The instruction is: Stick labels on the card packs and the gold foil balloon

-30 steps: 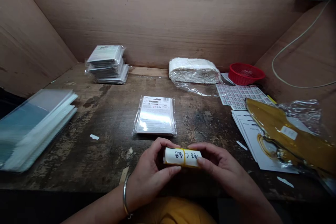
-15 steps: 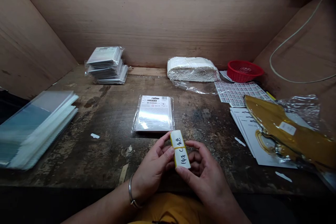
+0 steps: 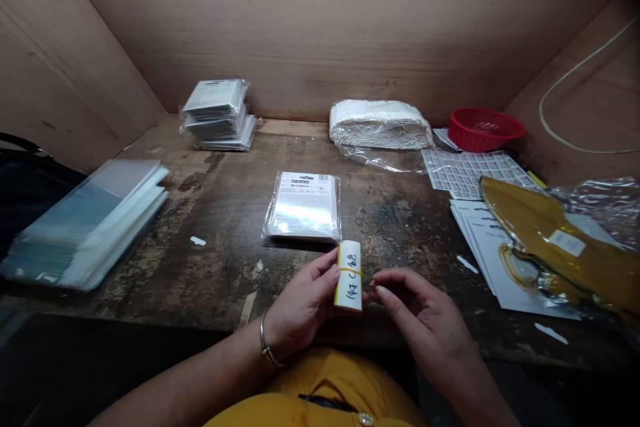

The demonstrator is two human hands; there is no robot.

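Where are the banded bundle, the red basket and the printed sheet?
Banded bundle (image 3: 349, 278): head view, middle of its white face.
Red basket (image 3: 479, 139): head view, front of its wall.
Printed sheet (image 3: 471, 170): head view, middle of its printed surface.

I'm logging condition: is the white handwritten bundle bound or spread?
Bound: a thin yellow band crosses the white oblong handwritten bundle in the left hand.
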